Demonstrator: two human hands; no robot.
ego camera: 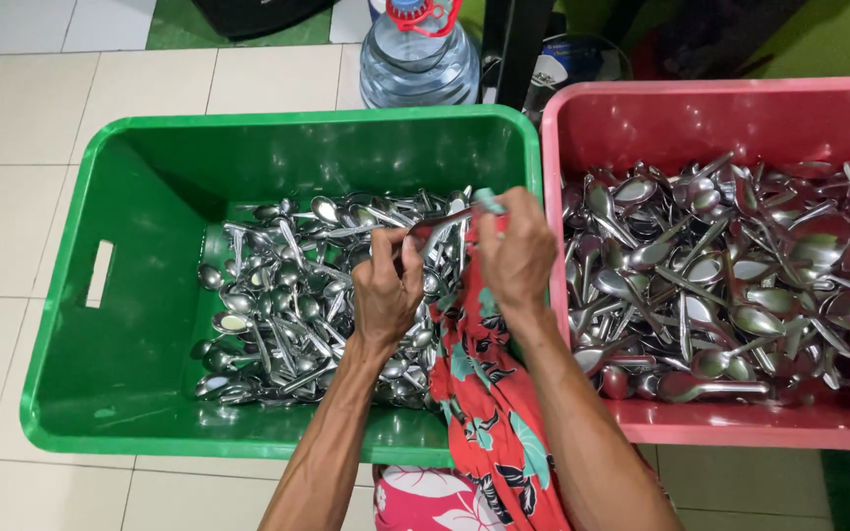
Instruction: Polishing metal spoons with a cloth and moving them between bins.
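Over the right edge of the green plastic crate (pixel 110 393), the left hand (pixel 386 290) pinches a steel spoon (pixel 432 231) by its handle. The right hand (pixel 516 251) is closed on the red floral cloth (pixel 489 393) wrapping it. Wiping goes best with the handle held steady and the cloth drawn along the bowl, clear of the pink plastic crate (pixel 740 428).

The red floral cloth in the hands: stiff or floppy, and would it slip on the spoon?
Likely floppy: the red floral cloth drapes in folds below the right hand. Probably light, since it hangs freely. It may slide on the shiny spoon pinched by the left hand.
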